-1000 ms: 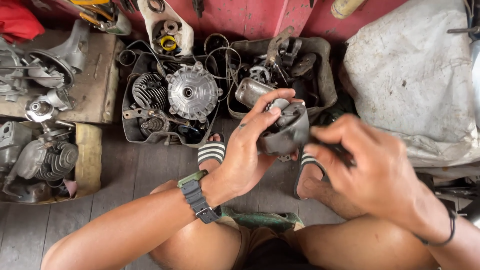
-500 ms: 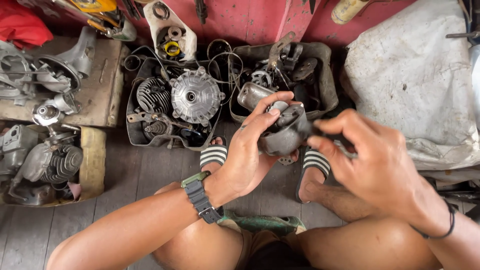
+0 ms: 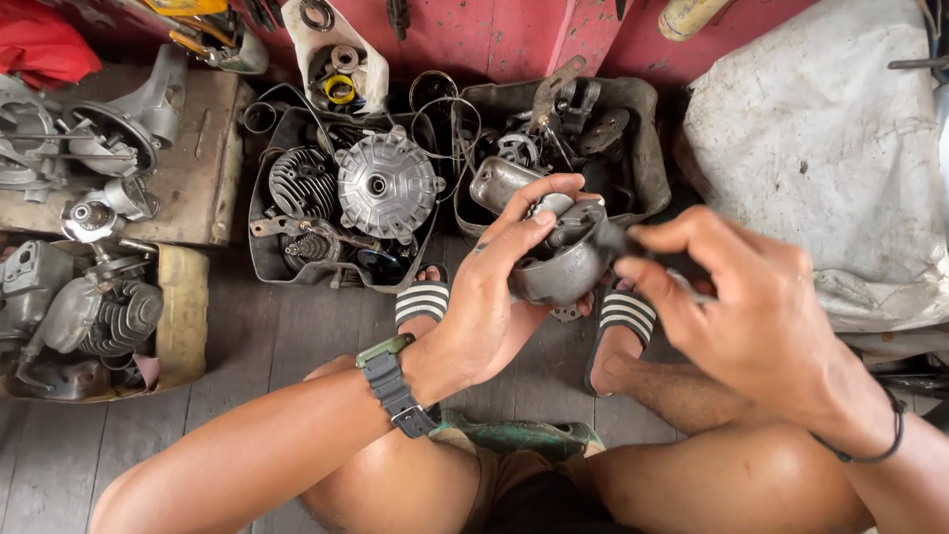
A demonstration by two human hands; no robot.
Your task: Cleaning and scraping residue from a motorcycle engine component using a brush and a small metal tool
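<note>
**Small metal housing held up, dark tool going into it**

I judge the step in hand to be work on the inside of a small grey metal housing [image 3: 559, 262], held up over the plank floor [image 3: 267, 346] between my knees. My left hand [image 3: 484, 307] cups it from below and from the left, fingers curled over its rim and thumb along the near side. My right hand [image 3: 741, 297] is pinched closed on a slim dark tool [image 3: 643, 252], blurred, whose tip meets the housing's right edge; I cannot tell what kind of tool it is. The next move, as I read it, calls for a steady left grip while the right hand works the tip squarely. Beyond the hands sits a dark tray [image 3: 262, 267] holding a finned cylinder [image 3: 297, 183] and a round ribbed cover [image 3: 386, 186].
</note>
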